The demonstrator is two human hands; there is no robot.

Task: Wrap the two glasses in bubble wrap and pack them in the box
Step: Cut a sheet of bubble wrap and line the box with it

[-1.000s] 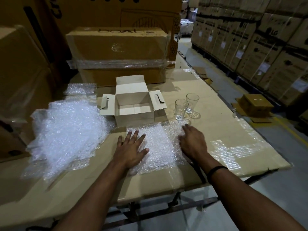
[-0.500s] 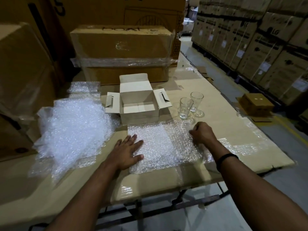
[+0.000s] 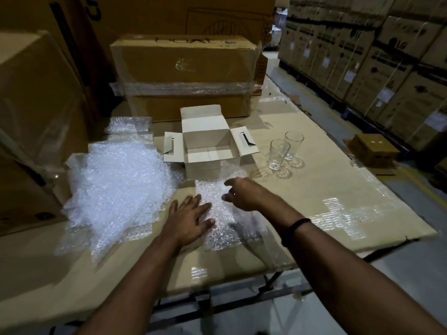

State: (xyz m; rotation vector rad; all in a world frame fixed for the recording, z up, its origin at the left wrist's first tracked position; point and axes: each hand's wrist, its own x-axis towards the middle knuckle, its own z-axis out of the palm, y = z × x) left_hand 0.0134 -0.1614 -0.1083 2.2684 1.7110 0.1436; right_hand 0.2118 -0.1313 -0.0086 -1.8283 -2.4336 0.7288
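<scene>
Both bare forearms reach forward from the bottom edge toward the bubble wrap sheet point(image 3: 217, 213). The left hand point(image 3: 188, 221) lies palm down with fingers spread and nearly straight, its fingertips and thumb resting on the sheet's left edge. The right hand point(image 3: 244, 194) is raised above the sheet's far part, wrist bent inward, its fingers curled and pinching a lifted fold of the sheet; its outline is blurred. A dark band circles the right wrist. The two hands are near each other but apart
</scene>
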